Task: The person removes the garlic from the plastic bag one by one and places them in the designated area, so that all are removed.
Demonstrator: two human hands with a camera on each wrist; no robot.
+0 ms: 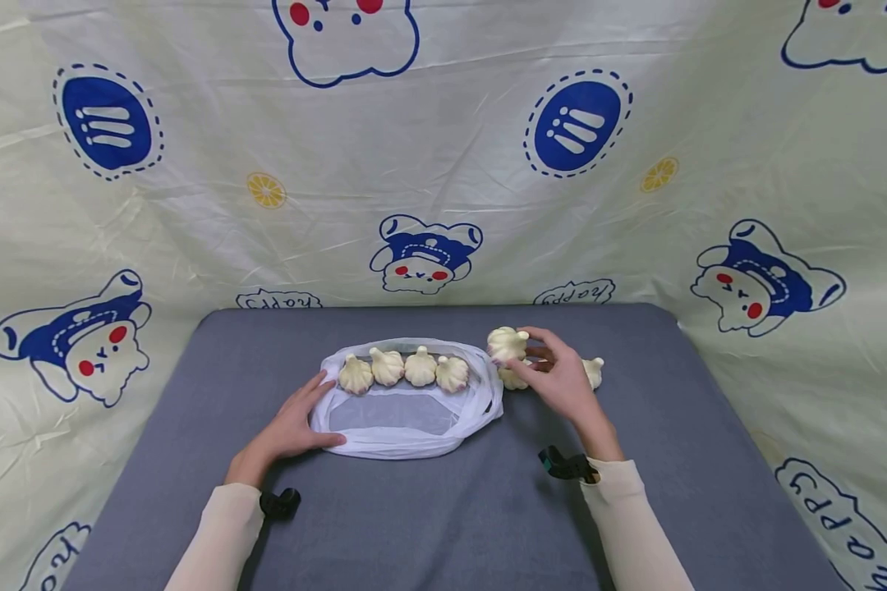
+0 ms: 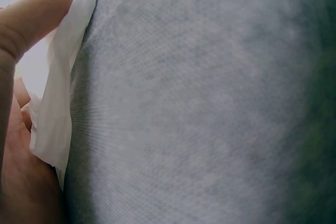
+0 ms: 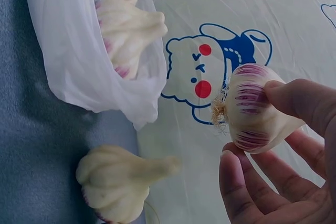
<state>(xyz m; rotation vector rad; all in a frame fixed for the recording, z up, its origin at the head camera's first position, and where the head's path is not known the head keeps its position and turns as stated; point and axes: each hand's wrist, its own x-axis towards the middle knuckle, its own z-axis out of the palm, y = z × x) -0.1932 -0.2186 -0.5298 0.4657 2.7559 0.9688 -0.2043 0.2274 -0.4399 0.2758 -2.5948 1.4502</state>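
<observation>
Aloft over the desk [image 1: 414, 525], a garlic bulb [image 1: 506, 343] sits pinched in the right grip [image 1: 559, 379], stem toward the palm; the white bag [image 1: 399, 444] lies just to that grip's left, its far end apparently held by the left grip [image 1: 288, 428].

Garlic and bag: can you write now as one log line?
right hand: pinches garlic bulb, off table | left hand: touches white bag | in bag: four bulbs showing | on table: two more bulbs showing
</observation>
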